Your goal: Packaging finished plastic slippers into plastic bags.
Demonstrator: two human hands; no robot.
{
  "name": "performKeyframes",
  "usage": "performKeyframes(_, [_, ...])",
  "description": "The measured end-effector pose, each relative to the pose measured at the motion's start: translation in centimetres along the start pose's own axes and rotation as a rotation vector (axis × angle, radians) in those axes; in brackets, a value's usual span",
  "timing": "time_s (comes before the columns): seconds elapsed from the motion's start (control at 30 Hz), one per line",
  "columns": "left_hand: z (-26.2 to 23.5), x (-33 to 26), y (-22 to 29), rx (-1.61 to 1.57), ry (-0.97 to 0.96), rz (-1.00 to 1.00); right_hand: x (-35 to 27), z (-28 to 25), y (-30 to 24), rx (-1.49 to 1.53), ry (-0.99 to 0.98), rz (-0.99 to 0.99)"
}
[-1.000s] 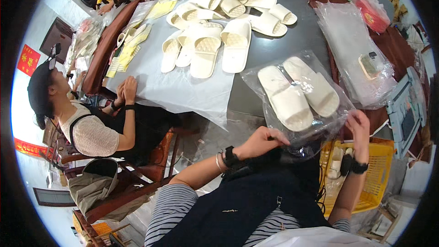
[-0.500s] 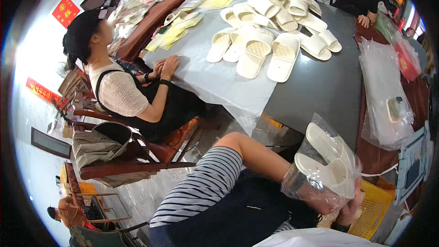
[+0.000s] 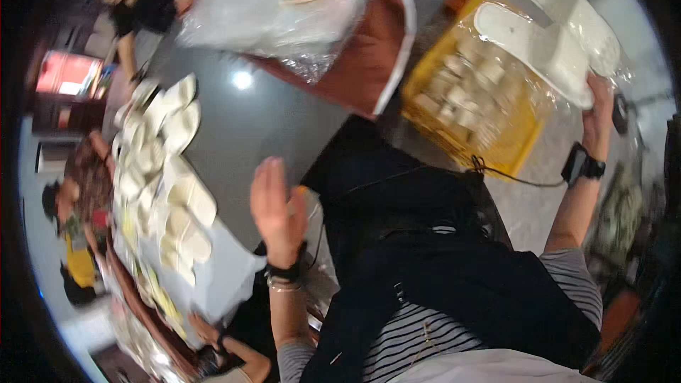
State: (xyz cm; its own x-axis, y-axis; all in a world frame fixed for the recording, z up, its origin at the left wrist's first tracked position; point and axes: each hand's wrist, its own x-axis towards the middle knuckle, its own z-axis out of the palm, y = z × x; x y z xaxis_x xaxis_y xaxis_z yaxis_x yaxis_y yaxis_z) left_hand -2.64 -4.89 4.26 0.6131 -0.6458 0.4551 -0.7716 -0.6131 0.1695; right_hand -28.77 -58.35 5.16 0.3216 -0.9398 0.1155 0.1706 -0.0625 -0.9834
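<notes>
Out to the right, my right hand (image 3: 599, 106) grips a clear plastic bag (image 3: 464, 25) by its end. Inside the bag lies a pair of white slippers (image 3: 546, 53), side by side, held above a yellow crate. My left hand (image 3: 277, 209) is raised near the table edge, fingers stretched out, with nothing in it. The left hand is slightly smeared by motion. A dark band is on each wrist.
The yellow plastic crate (image 3: 418, 99) stands beside my knees with pale bagged things in it. White slippers (image 3: 188, 195) cover the grey table's (image 3: 284, 110) left part. Clear plastic bags (image 3: 284, 21) lie over brown cloth (image 3: 355, 64). Other people sit along the table.
My view has turned right. The bagged slippers have moved right, over the yellow crate, in my right hand. My left hand, earlier by the bag, is now apart from it and open.
</notes>
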Motion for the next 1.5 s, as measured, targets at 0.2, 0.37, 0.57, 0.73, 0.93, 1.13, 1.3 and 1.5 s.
performKeyframes(0.2, [3.6, -2.5, -3.7, -0.007, -0.126, -0.202, 0.8, -15.0, 14.0, -0.29, 0.166, 0.196])
performKeyframes(0.37, [5.1, -2.2, -3.4, 0.095, -0.107, -0.159, -2.2, -16.9, 31.4, -0.112, 0.016, 0.467])
performKeyframes(0.57, [2.7, -2.8, -3.9, 0.171, -0.116, -0.205, -4.0, -1.6, 36.6, -0.581, -0.283, 0.629])
performKeyframes(0.73, [3.6, -2.2, -4.1, 0.099, -0.092, -0.207, -1.5, -5.4, 40.5, -1.239, -0.352, 0.852])
performKeyframes(0.93, [0.5, 0.1, -3.0, -0.055, -0.081, -0.332, -0.8, 9.5, 27.3, -0.308, -0.205, -0.093])
performKeyframes(1.13, [2.9, 10.7, -1.1, -0.953, -0.094, -0.432, 0.9, 24.5, 5.6, -0.21, -0.533, -0.721])
performKeyframes(1.3, [4.6, 20.4, -0.6, -1.58, -0.183, -0.86, -0.2, 37.0, 1.8, -0.425, -0.868, -0.822])
performKeyframes(1.5, [13.7, 25.3, -8.8, -1.762, 0.008, -1.356, 4.5, 47.9, 6.9, -0.531, -0.805, -0.949])
